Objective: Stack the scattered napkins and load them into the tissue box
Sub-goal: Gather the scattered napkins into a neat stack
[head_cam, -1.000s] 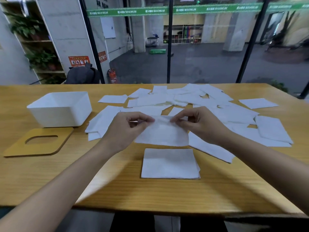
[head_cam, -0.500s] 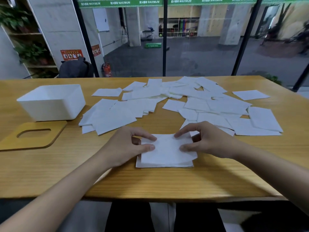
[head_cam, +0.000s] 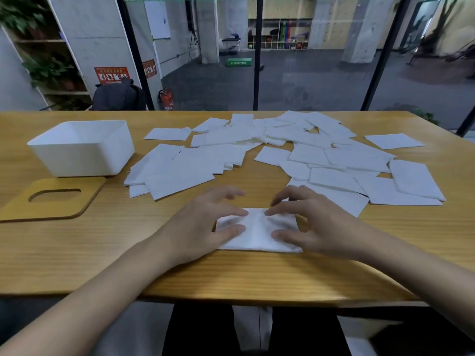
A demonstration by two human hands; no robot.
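A small stack of white napkins (head_cam: 257,232) lies near the table's front edge. My left hand (head_cam: 205,224) rests over its left side and my right hand (head_cam: 311,224) over its right side, fingers spread and fingertips touching the top napkin. Several loose white napkins (head_cam: 321,155) are scattered across the middle and right of the table. The white tissue box (head_cam: 82,147) stands open at the left, with nothing visible inside. Its wooden lid (head_cam: 54,199) with an oval slot lies flat in front of it.
The wooden table (head_cam: 77,253) ends close to me at its front edge. Beyond the far edge are glass panels with black posts. A dark backpack (head_cam: 118,96) sits behind the table at the left.
A second ago both hands pinched one napkin in the air above the stack. They lowered it onto the stack and let go; the fingers have spread and now touch the top.
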